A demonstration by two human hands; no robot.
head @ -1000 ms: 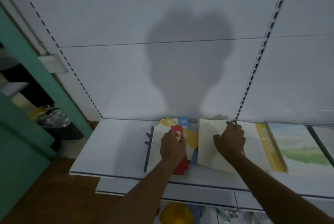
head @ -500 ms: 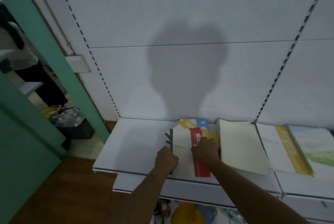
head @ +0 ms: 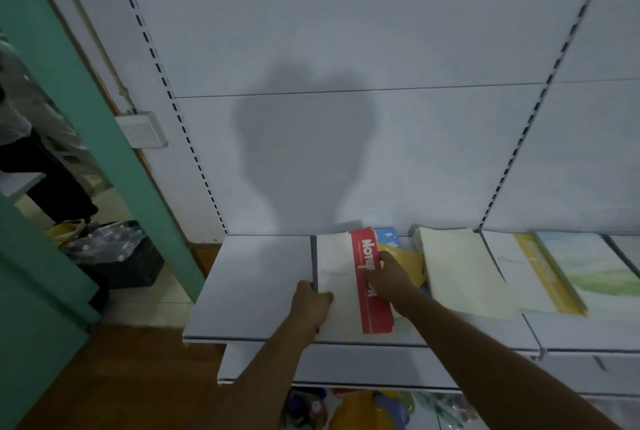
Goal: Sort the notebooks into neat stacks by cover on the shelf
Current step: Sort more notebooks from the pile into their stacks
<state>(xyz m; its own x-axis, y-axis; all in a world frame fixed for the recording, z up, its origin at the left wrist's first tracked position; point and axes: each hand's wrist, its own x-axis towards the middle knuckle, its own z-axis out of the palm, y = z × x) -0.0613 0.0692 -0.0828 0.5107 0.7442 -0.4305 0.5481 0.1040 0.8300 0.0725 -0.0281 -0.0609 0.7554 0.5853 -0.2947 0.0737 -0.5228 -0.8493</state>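
Squaring up the leftmost pile is where we judge the job to stand, with the sorting only partly done. Starting at the left, our left hand (head: pixel 310 301) curls its fingers over the near left edge of the white notebook with the red band (head: pixel 346 282), closed on its spine side. Our right hand (head: pixel 388 279) lies flat on that red band, fingers spread and pressing down rather than gripping anything. Under this top notebook, a yellow cover (head: pixel 408 258) and a blue cover (head: pixel 388 235) poke out askew to the right and rear, so we reckon this pile is mixed and not yet neat. Next to the right, a cream notebook stack (head: pixel 464 272) sits fairly tidy. Beyond it lies a white notebook with a yellow band (head: pixel 530 273), then a landscape-cover notebook (head: pixel 588 266) overlapping it, and whether more lie beneath either we cannot tell.

The white shelf (head: pixel 256 291) is bare on its left half, room enough for another stack. Behind it rises a white slotted back panel (head: pixel 311 48) carrying our shadow. At far left stands a green door frame (head: pixel 86 110), with a dark crate of clutter (head: pixel 114 253) on the floor beyond, and a person's clothing partly visible.
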